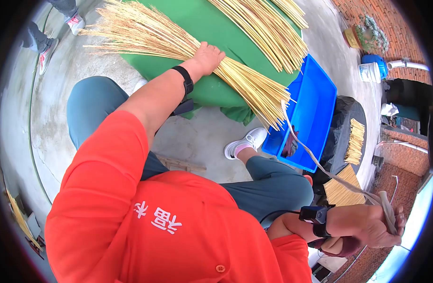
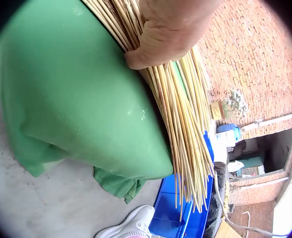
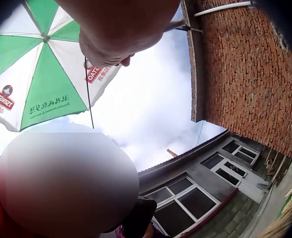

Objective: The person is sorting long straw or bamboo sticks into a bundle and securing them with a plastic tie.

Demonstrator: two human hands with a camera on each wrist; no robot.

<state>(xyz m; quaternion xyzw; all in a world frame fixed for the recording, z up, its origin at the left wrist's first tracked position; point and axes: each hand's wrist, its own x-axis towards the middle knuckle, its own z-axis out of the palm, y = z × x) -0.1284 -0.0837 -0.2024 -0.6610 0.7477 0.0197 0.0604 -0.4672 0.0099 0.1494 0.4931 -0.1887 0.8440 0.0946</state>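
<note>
My left hand (image 1: 209, 57) grips a bundle of long straw stalks (image 1: 259, 85) at its middle, over a green cloth. The bundle's feathery heads fan out to the upper left, and its bare cut ends spread toward a blue tub. In the left wrist view the thumb lies along the side of the stalks (image 2: 178, 119). My right hand (image 1: 381, 226) is raised far out to the right, holding a pale fabric strap (image 1: 341, 180) that passes across its palm. The strap stretches from near the bundle's cut ends up to that hand. In the right wrist view the hand (image 3: 121, 29) appears against the sky.
More stalks (image 1: 268, 33) lie on the green cloth (image 1: 178, 14). Below its edge stands the blue tub (image 1: 320, 104), beside black plastic (image 1: 336, 127) bearing short stalks (image 1: 355, 141). Another person's shoes (image 1: 47, 56) show at upper left. A green-and-white umbrella (image 3: 56, 74) is overhead.
</note>
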